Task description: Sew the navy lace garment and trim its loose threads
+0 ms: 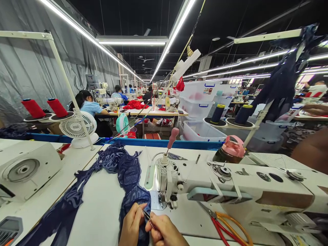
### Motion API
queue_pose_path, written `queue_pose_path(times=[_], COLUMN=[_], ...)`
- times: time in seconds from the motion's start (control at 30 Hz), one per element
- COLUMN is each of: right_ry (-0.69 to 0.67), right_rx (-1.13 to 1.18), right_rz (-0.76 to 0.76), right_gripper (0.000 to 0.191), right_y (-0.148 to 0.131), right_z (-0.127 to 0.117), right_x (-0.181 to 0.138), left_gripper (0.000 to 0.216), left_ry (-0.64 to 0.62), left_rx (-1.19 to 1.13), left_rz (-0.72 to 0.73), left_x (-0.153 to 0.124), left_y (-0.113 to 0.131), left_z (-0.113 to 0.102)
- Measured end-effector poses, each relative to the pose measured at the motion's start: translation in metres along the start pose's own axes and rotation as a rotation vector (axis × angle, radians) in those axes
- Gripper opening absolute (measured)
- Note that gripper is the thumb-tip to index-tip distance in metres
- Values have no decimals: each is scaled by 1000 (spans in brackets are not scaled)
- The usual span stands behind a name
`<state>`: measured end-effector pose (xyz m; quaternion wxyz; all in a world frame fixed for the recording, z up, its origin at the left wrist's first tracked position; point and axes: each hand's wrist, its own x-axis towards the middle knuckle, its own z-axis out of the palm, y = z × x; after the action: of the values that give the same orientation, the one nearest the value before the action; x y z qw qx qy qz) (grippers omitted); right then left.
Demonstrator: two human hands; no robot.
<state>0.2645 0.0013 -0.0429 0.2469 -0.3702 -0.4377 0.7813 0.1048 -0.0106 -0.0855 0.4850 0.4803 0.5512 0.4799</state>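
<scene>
A navy lace garment (133, 194) runs in a crumpled strip across the white table toward me. At its near end my left hand (132, 223) is closed, thumb and fingertips pinching the lace edge. Close beside it my right hand (165, 229) is closed around a slim dark metal tool (147, 214), perhaps tweezers or thread snips, its tip touching the left fingertips. Just beyond the hands stands the needle area of a white sewing machine (166, 200). To the right lie scissors (217, 220) with orange and red handles.
A second sewing machine (28, 164) stands at left, near a white fan (79, 126). Red thread cones (34, 107) and navy thread cones (217, 114) sit on stands. A pink-lidded jar (232, 147) is behind the machine. Co-workers and plastic bins (197, 90) are farther back.
</scene>
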Motion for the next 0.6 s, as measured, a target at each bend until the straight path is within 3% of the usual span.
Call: queue_pose_path(times=[0.2,0.3,0.47,0.6], right_ry=[5,20,71,27], right_rx=[-67,-48,68,34], right_rz=[-19,18,114,76], right_gripper=[70,70,72,77], right_y=[2,0,-2,2], right_z=[-3,2,14,13], right_x=[-3,-8,-11,-3], left_gripper=[74,65,53,52], left_ry=[85,126,124,103], left_rx=[8,25,74,99], left_rz=[15,3,1,-6], left_x=[-3,-9,-14,-12], left_y=[4,15,23,14], left_z=[4,5,0,-5])
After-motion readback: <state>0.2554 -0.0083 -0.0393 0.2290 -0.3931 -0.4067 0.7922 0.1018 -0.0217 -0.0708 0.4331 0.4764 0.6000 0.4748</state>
